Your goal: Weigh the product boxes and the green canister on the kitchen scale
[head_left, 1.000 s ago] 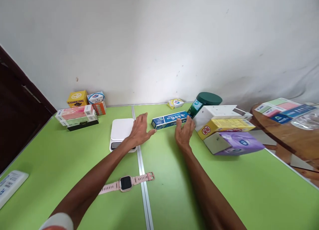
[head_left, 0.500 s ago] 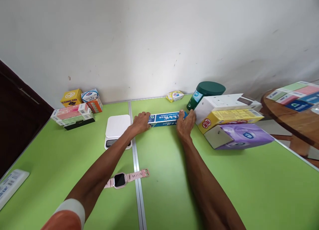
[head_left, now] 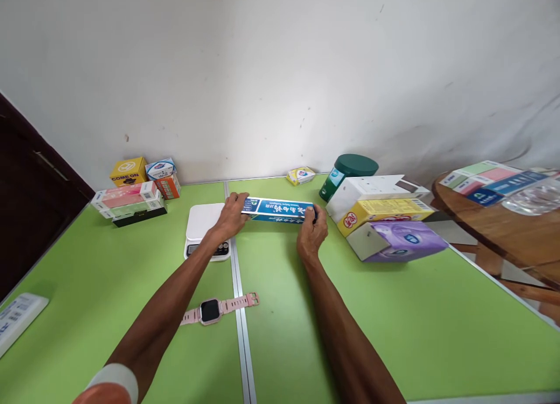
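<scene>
A long blue toothpaste box [head_left: 277, 208] is held level between both hands, just above the green table. My left hand [head_left: 234, 213] grips its left end, closed, with the fingers over that end. Closed on the right end is my right hand [head_left: 312, 232], its thumb on the top face. Below and left of my left hand lies a white kitchen scale [head_left: 203, 222], its plate bare and part of its display covered by my wrist. Nearer to me, a pink smartwatch [head_left: 210, 312] rests flat across the table's metal seam.
Small boxes [head_left: 129, 197] stack at the back left. A yellow-white packet [head_left: 300, 176] lies by the wall. At right, a green-lidded tub [head_left: 350, 173] stands behind white, yellow and purple boxes [head_left: 394, 240]. A wooden table [head_left: 481, 229] holds more cartons. A white device [head_left: 21, 319] sits far left.
The toothpaste box has come up off the table and shifted left, toward the scale, with both hands on it. The view has turned slightly to the right.
</scene>
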`<state>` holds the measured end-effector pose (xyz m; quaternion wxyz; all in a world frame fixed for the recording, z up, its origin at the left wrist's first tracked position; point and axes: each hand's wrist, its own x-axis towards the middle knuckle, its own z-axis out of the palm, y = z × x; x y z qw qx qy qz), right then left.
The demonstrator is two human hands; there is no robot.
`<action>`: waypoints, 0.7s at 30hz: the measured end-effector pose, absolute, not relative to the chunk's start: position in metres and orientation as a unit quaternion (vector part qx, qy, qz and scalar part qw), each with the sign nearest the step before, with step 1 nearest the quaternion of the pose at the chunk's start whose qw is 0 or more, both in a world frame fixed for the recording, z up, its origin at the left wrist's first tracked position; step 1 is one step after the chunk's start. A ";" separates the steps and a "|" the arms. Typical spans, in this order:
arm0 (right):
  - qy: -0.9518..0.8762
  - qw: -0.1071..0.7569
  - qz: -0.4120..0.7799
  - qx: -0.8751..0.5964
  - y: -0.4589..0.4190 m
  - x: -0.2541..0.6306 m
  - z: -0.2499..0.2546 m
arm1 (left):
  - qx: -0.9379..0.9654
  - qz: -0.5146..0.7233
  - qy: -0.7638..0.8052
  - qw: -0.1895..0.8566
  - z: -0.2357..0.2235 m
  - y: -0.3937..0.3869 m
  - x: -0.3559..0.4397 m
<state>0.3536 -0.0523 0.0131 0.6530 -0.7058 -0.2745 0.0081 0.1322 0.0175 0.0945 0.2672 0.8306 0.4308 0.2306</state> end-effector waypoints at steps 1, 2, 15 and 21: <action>-0.291 0.659 0.011 -0.693 -0.052 0.344 0.017 | 0.828 0.254 0.430 0.255 0.098 0.020 0.119; -0.309 0.664 0.016 -0.680 -0.051 0.333 0.019 | 0.824 0.277 0.431 0.241 0.101 0.022 0.104; -0.487 0.650 0.130 -0.569 -0.033 0.207 0.011 | 0.679 0.389 0.512 0.354 0.068 0.031 -0.071; -0.454 0.666 0.169 -0.567 -0.035 0.210 0.000 | 0.566 0.492 0.488 0.447 0.042 0.031 -0.062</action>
